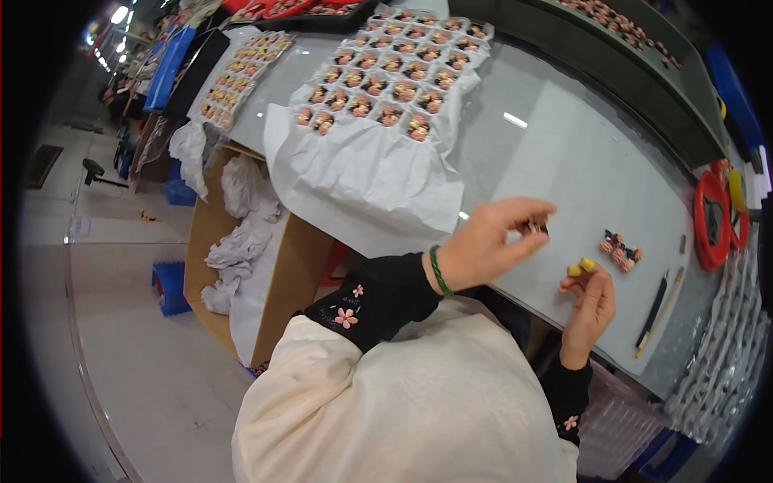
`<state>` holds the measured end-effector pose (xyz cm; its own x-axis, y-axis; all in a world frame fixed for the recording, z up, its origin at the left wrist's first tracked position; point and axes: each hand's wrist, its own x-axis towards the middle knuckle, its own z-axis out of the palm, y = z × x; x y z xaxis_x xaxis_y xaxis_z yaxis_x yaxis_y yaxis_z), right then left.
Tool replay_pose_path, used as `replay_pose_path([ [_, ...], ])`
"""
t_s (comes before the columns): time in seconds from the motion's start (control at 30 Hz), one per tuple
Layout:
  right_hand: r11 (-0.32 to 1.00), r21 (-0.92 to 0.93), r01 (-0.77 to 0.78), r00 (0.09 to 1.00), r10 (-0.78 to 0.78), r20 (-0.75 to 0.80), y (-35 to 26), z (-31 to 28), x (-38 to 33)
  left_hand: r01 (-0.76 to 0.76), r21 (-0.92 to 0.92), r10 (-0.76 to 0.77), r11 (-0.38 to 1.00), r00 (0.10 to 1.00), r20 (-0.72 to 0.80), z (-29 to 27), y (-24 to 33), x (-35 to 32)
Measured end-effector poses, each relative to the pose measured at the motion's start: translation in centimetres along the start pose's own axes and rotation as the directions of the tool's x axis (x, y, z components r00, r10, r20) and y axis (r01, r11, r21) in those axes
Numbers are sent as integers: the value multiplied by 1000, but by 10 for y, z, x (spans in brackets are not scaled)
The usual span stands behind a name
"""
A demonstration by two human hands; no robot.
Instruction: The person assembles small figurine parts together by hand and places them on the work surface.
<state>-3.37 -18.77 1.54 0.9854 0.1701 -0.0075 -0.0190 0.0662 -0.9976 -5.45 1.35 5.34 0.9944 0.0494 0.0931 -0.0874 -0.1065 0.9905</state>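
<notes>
Over the grey worktable (515,157), my left hand (483,245) is closed, pinching a small dark and brownish figurine (538,226) between thumb and fingers. The fingers cover much of this piece. My right hand (592,306) is to the right and nearer, with its fingers bent together. Two yellow covers (580,267) sit at its fingertips, close to each other; whatever they may grip is hidden. Just beyond that hand lies a cluster of small pink and dark figurines (621,252) on the table.
A white partitioned tray (382,76) with rows of figurines stands on white paper (362,173). Another filled tray (241,79) is at the far left. A carton (278,278) holds crumpled paper. A black pen-like tool (654,310), red-handled scissors (708,221) and clear plastic trays (719,346) lie right.
</notes>
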Motion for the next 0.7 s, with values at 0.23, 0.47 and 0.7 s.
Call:
replay_pose_path([
  [0.23,1000,-24,-4,999,3,-39,1,-13,1,186,812,438,553,764,-473,-149,-23,-1],
  [0.47,999,-46,-5,1000,5,12,-1,-2,3,285,912,364,297,849,-384,-189,-62,-7],
  [0.7,993,-115,36,999,-34,14,-5,-7,16,300,953,456,44,843,-287,-177,-71,-9],
])
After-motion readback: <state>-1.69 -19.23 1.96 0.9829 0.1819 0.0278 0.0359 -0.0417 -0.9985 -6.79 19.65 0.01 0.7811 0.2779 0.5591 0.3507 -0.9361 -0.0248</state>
